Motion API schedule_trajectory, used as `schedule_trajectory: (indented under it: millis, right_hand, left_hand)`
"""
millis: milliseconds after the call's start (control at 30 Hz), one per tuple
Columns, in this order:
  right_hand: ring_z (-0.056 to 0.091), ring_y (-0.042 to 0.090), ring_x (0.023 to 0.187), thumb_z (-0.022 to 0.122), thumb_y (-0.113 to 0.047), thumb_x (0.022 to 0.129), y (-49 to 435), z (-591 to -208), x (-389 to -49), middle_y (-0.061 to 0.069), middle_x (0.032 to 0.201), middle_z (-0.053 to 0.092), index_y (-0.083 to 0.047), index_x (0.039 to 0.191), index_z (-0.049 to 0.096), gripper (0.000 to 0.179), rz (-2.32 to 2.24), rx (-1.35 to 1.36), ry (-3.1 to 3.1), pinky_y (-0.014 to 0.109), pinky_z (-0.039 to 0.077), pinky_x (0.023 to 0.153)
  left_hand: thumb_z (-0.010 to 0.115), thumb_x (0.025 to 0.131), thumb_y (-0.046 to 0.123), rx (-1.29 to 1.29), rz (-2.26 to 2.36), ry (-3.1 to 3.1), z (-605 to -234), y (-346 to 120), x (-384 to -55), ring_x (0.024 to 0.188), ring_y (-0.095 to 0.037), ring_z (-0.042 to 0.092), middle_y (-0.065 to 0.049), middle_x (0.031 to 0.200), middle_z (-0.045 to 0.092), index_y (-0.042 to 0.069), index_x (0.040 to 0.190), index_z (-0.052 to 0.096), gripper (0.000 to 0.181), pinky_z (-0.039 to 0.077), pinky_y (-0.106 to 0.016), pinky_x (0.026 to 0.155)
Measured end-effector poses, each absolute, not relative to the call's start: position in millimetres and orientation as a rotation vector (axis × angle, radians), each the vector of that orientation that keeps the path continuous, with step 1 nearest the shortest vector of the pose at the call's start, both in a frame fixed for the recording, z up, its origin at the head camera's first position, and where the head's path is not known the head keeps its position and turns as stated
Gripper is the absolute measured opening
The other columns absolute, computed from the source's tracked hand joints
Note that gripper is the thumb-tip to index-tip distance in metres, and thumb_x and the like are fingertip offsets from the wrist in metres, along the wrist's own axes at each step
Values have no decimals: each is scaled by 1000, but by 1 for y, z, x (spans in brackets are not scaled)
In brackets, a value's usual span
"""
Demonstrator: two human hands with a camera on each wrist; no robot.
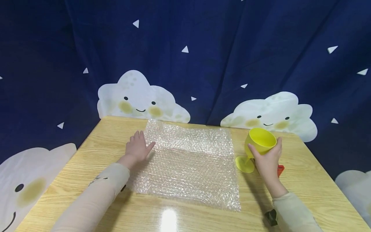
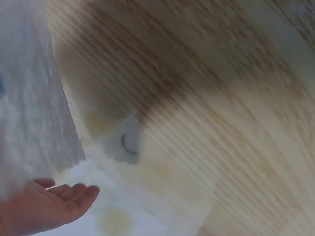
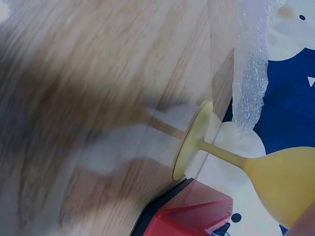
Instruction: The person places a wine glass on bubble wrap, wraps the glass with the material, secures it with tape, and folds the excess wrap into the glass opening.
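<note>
My right hand (image 1: 267, 161) grips a yellow plastic goblet (image 1: 260, 141) by its bowl, thumb on the near side and fingers round the right. The goblet leans, its round foot close over the wooden table (image 1: 301, 193). In the right wrist view its stem and foot (image 3: 193, 140) show in full, while the bowl is cut off by the frame. A sheet of clear bubble wrap (image 1: 188, 164) lies spread in the middle. Over its left edge is my left hand (image 1: 137, 147), fingers extended and thumb spread, holding nothing.
A red object with a black base (image 3: 189, 211) stands beside the goblet's foot, mostly behind my right hand in the head view. A dark blue curtain (image 1: 208, 64) printed with white clouds and triangles hangs behind the table's far edge.
</note>
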State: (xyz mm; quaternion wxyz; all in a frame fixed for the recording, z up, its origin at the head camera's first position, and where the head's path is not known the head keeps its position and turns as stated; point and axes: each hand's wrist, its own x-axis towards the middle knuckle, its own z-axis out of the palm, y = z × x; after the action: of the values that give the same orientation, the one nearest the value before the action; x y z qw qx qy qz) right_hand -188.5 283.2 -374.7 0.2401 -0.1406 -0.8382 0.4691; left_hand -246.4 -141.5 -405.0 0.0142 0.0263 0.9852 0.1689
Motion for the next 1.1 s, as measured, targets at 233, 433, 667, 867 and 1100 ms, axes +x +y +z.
schedule_trajectory:
  millis: [233, 433, 667, 867, 1100]
  right_hand:
    - [22, 35, 137, 72, -32, 81, 283, -378, -188, 19, 153, 12, -10, 149, -3, 103, 1309, -356, -2262, 49, 18, 115]
    - [37, 26, 121, 74, -23, 80, 283, -383, -189, 15, 139, 30, -9, 146, 13, 91, 1305, -297, -2207, 44, 30, 107]
    - [40, 20, 117, 72, -25, 82, 284, -381, -188, 11, 136, 34, -11, 145, 14, 87, 1325, -328, -2223, 40, 34, 104]
    - [40, 18, 114, 72, -24, 82, 283, -382, -189, 11, 135, 34, -9, 144, 16, 86, 1304, -317, -2233, 39, 34, 102]
    - [40, 21, 116, 73, -22, 80, 283, -377, -189, 13, 135, 35, -9, 144, 17, 86, 1262, -270, -2227, 41, 33, 101]
  left_hand:
    - [31, 99, 40, -44, 563, 2989, -401, -155, -250, 109, -45, 49, -33, 120, 47, -15, 125, 39, 61, 48, -53, 82]
    - [30, 99, 28, -86, 634, 2876, -392, -166, -246, 100, -40, 58, -30, 116, 56, -12, 117, 50, 48, 50, -47, 76]
    - [35, 98, 23, -89, 857, 2780, -397, -172, -246, 53, -13, 34, 1, 57, 33, 14, 61, 35, 39, 32, -25, 51]
    - [35, 94, 15, -101, 924, 2768, -404, -177, -247, 49, -11, 30, 3, 54, 29, 14, 59, 32, 36, 30, -22, 48]
    - [37, 92, 9, -60, 953, 2808, -404, -176, -245, 49, -10, 30, 4, 53, 29, 15, 56, 31, 37, 29, -22, 48]
